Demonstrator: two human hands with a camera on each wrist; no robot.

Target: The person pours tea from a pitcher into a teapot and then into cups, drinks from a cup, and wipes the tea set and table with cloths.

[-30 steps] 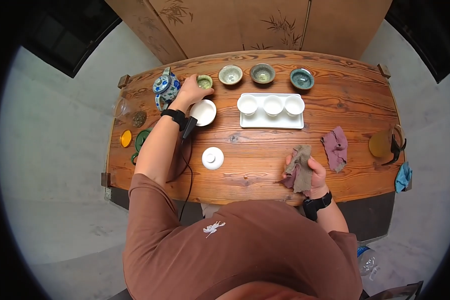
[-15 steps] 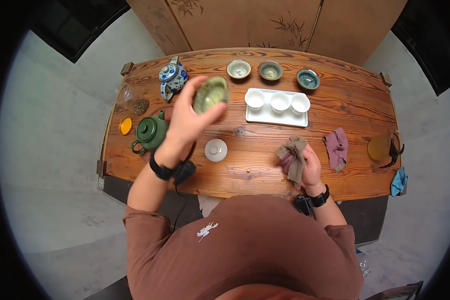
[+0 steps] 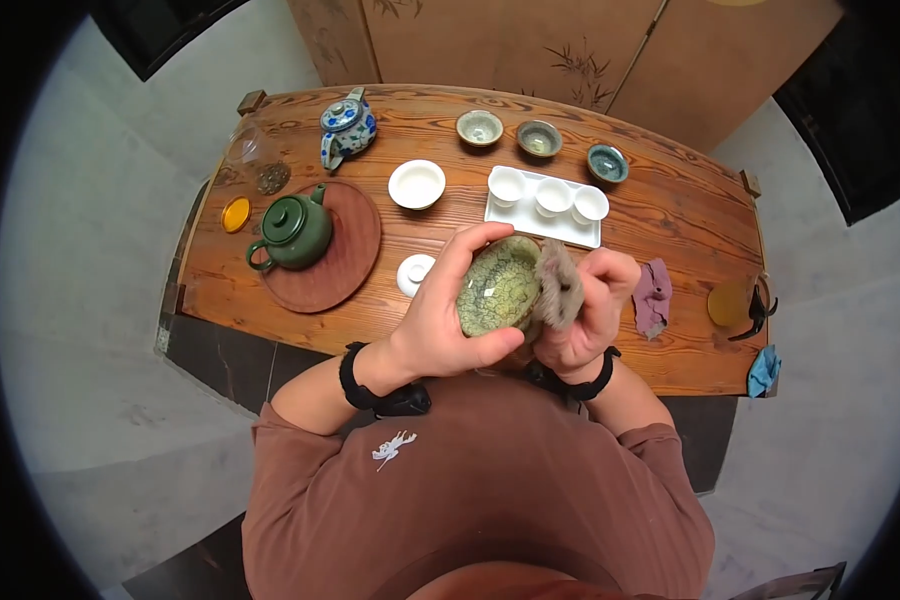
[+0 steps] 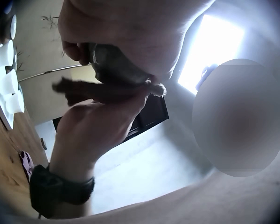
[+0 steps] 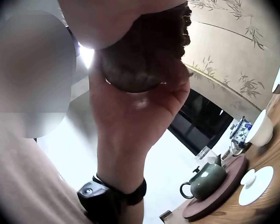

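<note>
In the head view a green crackle-glazed cup [image 3: 498,288] is held up close to the chest, its open mouth tilted toward the camera. My left hand [image 3: 440,318] grips it from the left, thumb and fingers spread round its sides. From the right, my right hand [image 3: 592,312] holds a bunched grey-brown cloth [image 3: 560,284] against the cup's rim. In the left wrist view the cup [image 4: 113,63] shows dark between both hands, with the cloth [image 4: 100,90] under it. The right wrist view has the cloth [image 5: 154,51] in shadow, hiding much of the cup.
A green teapot [image 3: 298,232] stands on a round wooden tray [image 3: 355,255] at left, a blue-and-white teapot [image 3: 348,130] behind it. A white bowl [image 3: 417,186], white lid [image 3: 413,274] and white tray [image 3: 545,228] with cups lie ahead. At right are a pink cloth [image 3: 653,300] and glass pitcher [image 3: 730,303].
My left hand has lifted the green cup from the back of the table and brought it near the chest. My right hand has raised the cloth up to meet the cup.
</note>
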